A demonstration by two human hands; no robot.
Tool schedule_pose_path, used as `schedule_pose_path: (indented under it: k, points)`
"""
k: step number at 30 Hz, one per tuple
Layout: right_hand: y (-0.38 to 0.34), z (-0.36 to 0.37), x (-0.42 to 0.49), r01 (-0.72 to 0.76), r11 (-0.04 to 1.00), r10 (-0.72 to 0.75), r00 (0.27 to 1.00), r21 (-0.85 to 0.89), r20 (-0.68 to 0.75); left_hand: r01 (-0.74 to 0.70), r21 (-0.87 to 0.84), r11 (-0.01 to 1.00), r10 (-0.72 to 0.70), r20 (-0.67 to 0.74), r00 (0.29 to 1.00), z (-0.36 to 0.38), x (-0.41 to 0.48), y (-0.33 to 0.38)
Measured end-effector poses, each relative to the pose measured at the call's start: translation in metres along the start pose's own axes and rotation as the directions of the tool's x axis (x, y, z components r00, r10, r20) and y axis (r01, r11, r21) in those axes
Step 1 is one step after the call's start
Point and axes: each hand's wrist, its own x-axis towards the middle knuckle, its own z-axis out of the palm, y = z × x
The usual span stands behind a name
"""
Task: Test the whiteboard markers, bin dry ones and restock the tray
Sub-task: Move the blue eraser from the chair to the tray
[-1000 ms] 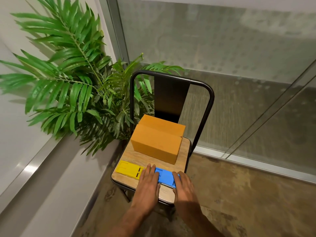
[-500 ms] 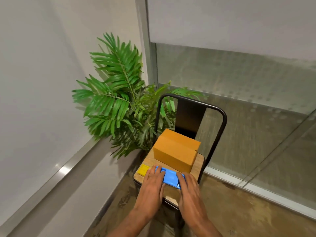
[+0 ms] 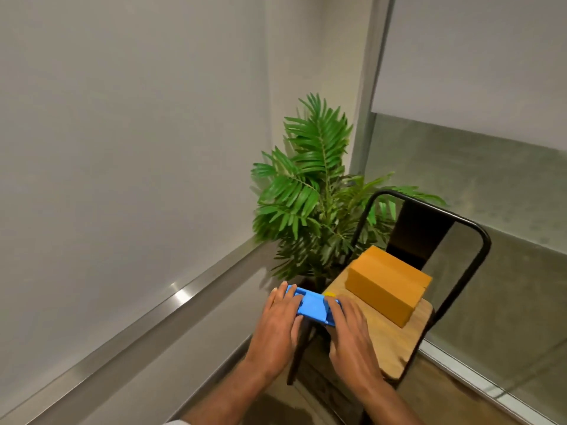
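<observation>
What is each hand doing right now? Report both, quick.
Left hand: closed on the left end of the blue tray.
Right hand: closed on the same tray's right end.

A green palm-like plant [image 3: 310, 191] stands in the corner between a pale wall [image 3: 129, 133] and a frosted glass panel [image 3: 491, 191]. Beside it is a black metal chair [image 3: 472, 228] with a wooden seat.
</observation>
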Motion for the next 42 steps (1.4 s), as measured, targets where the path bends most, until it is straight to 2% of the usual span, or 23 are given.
schedule_pose_path:
  k: [6, 11, 14, 17, 23, 31, 34, 39, 42]
  points:
    - [-0.095, 0.02, -0.02, 0.112, 0.992, -0.114, 0.993, 0.063, 0.028, 0.114, -0.048, 0.992, -0.119, -0.117, 0.986, -0.077, -0.06, -0.04]
    - [-0.173, 0.049, -0.041, 0.173, 0.975, -0.186, 0.979, 0.141, 0.083, 0.152, 0.037, 0.988, -0.142, -0.2, 0.97, -0.141, -0.117, -0.079]
    - [-0.217, 0.07, -0.051, 0.201, 0.959, -0.23, 0.963, 0.199, 0.137, 0.246, 0.072, 0.967, -0.223, -0.236, 0.946, -0.173, -0.151, -0.103]
    - [-0.253, 0.093, -0.053, 0.288, 0.919, -0.339, 0.927, 0.27, 0.162, 0.385, 0.096, 0.918, -0.35, -0.26, 0.9, -0.2, -0.184, -0.122]
    - [-0.313, 0.134, -0.054, 0.436, 0.808, -0.543, 0.811, 0.395, 0.217, 0.598, 0.143, 0.788, -0.521, -0.362, 0.773, -0.243, -0.237, -0.143]
    - [-0.379, 0.173, -0.07, 0.6, 0.636, -0.756, 0.609, 0.485, 0.239, 0.845, 0.062, 0.531, -0.72, -0.493, 0.489, -0.273, -0.298, -0.145]
    - [-0.405, 0.185, -0.083, 0.644, 0.583, -0.805, 0.54, 0.496, 0.245, 0.895, -0.002, 0.447, -0.756, -0.536, 0.376, -0.286, -0.317, -0.141]
    - [-0.448, 0.217, -0.104, 0.69, 0.528, -0.846, 0.474, 0.495, 0.242, 0.941, -0.051, 0.336, -0.806, -0.532, 0.259, -0.309, -0.353, -0.161]
    - [-0.478, 0.238, -0.119, 0.705, 0.515, -0.856, 0.447, 0.488, 0.259, 0.953, -0.07, 0.294, -0.825, -0.522, 0.216, -0.324, -0.38, -0.182]
